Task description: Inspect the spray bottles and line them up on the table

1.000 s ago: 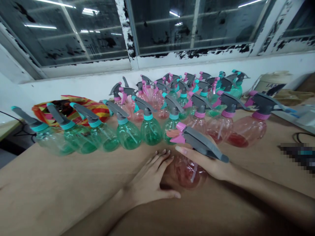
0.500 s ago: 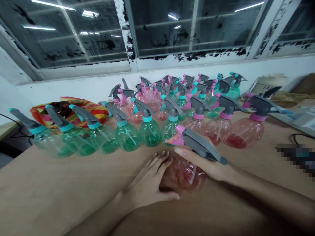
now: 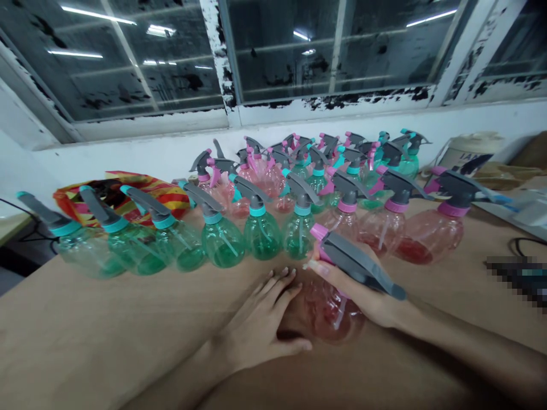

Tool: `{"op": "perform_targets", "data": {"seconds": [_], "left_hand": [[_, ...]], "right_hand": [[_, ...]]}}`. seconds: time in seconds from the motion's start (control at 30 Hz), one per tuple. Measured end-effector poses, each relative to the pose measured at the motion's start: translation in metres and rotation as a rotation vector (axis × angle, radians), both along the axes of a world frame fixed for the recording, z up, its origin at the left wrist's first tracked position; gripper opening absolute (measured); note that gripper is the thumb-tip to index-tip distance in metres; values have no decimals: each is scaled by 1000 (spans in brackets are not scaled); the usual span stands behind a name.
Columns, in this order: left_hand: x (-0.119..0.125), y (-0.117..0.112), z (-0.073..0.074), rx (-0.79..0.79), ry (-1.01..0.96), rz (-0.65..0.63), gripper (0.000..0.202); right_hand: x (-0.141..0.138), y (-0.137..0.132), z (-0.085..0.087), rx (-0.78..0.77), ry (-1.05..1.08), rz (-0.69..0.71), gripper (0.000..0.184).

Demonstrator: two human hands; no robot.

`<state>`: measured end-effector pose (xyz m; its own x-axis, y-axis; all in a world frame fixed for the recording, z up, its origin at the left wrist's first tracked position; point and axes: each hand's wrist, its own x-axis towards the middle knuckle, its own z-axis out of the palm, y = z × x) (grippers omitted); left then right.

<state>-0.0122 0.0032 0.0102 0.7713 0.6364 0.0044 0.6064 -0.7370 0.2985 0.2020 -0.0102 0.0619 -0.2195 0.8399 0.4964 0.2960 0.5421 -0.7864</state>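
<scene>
My right hand (image 3: pixel 363 293) is wrapped round the neck of a pink spray bottle (image 3: pixel 331 322) with a grey and pink trigger head (image 3: pixel 354 256). Its clear body holds a thin white tube, and the nozzle points to the upper left. Flat on the table just left of that bottle lies my left hand (image 3: pixel 262 319), fingers spread and thumb toward the bottle's base, holding nothing. Beyond the hands stands a front row of spray bottles: green ones (image 3: pixel 222 242) with turquoise collars to the left and pink ones (image 3: pixel 427 236) to the right, with coloured liquid in them.
Several more spray bottles (image 3: pixel 267 173) crowd together behind the row, near the wall under the windows. A red and yellow patterned bag (image 3: pixel 171 196) lies at back left. At right are a white tub (image 3: pixel 468 151), a black cable (image 3: pixel 521 247) and a blurred dark object (image 3: pixel 521 279).
My right hand and the pink spray bottle have shifted slightly right and toward me, and the trigger head has turned a little. My left hand stays in nearly the same place.
</scene>
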Motion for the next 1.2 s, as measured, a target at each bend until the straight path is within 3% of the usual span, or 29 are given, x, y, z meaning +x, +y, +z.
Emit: {"op": "perform_targets", "data": {"seconds": [0.07,0.2,0.67,0.87,0.97,1.2], "left_hand": [[0,0,1,4,13,-2,86],[1,0,-1,20,22,-10,85],[0,0,-4,31,-18,-11,83],[0,0,-6,59,0,-17,83],[1,-1,-3,67,23,-16,83],[1,-1,-2,84,29,-21,83]], "right_hand": [[-1,0,0,-7,16,22,9],[-2,-1,-1,-46,59,30,21],[1,-2,-5,-39,11,-14,17],[0,0,-2,-9,51,35,17],[0,1,-3,16,35,13,11],[-1,0,-2,4,21,-48,21]]}}
